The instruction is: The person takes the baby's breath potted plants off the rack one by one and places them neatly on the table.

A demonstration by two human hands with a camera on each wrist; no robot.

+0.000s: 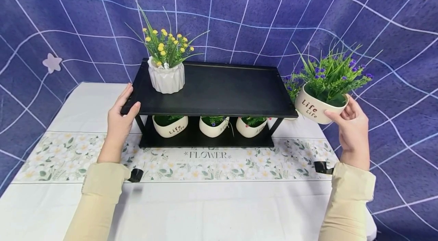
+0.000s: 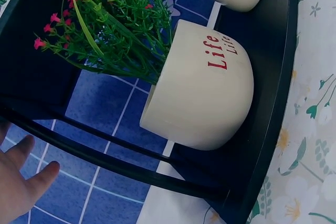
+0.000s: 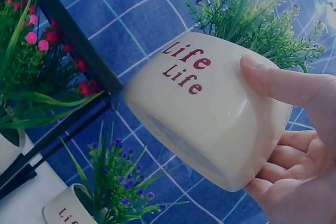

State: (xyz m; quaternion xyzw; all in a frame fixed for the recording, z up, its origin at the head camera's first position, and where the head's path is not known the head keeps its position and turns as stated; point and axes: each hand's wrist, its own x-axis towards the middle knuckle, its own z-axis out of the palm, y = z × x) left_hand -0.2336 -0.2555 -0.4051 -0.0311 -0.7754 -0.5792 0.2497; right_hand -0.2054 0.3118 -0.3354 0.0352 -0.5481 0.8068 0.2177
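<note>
In the head view my right hand (image 1: pixel 354 134) holds a cream oval pot (image 1: pixel 316 108) marked "Life Life", raised beside the shelf's right end. Its thumb presses the front and the fingers go behind and below. The pot carries grass and purple flowers (image 1: pixel 337 73). At the other end, my left hand (image 1: pixel 119 119) is at the front left corner of a black two-tier shelf (image 1: pixel 229 85), fingers extended along the edge. A white fluted pot (image 1: pixel 167 78) with yellow flowers stands on the top tier's left. Below, a cream pot (image 2: pixel 205 87) with pink flowers sits on the lower tier.
Two more cream pots (image 1: pixel 213 127) (image 1: pixel 251 127) share the lower tier. Behind the right end stands another purple-flowered pot (image 3: pixel 65 208). A floral "FLOWER" runner (image 1: pixel 205 163) crosses the white table (image 1: pixel 212 210). A blue gridded curtain (image 1: pixel 232 13) hangs behind.
</note>
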